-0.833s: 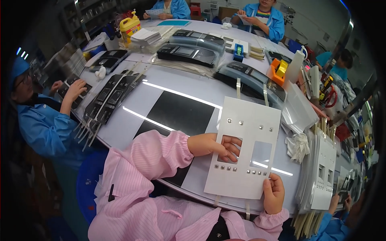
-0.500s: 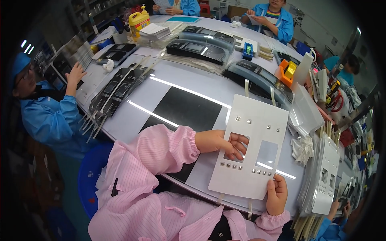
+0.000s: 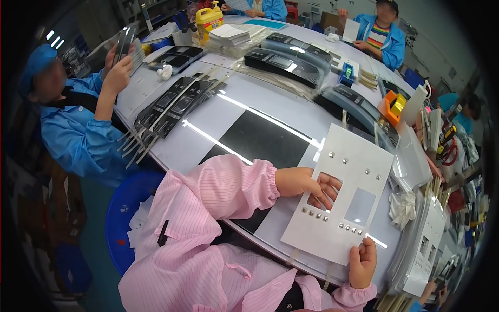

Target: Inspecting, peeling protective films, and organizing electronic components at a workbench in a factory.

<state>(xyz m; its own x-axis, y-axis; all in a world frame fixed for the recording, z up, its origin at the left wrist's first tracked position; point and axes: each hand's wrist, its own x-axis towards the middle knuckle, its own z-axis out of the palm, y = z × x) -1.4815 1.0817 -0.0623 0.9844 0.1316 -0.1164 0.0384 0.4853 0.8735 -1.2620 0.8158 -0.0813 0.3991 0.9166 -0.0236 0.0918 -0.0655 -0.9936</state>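
Near right, over the counter (image 3: 208, 117), a white panel (image 3: 345, 197) set at a slant, with two rectangular windows side by side, small silvery spots in pairs on their far side and in fours on their near side. At the panel's left edge, the left hand (image 3: 310, 184), partly curled around the strip beside the left window, fingers slightly spread and visible in the opening. Cannot tell the exact fingertip contact there. At the right edge, close to the near corner, the right hand (image 3: 362, 262), nearly closed, pinching the panel between thumb and fingers. Pale flat strips (image 3: 344, 119) just past the panel's far edge.

Left of the panel, a black rectangle (image 3: 265, 138) on the counter; farther left, black panels (image 3: 179, 101) with pale tails over the counter's edge. Near left, below the edge, a blue bin (image 3: 115, 223). To the right, a crumpled white cloth (image 3: 402, 208) and a stack of white panels (image 3: 418, 273). Farther off, bagged black panels (image 3: 283, 65), an orange tape dispenser (image 3: 389, 109) and a yellow jug (image 3: 209, 22). Far left, a co-worker (image 3: 78, 119) in blue, both hands raised around a dark flat piece (image 3: 125, 41).
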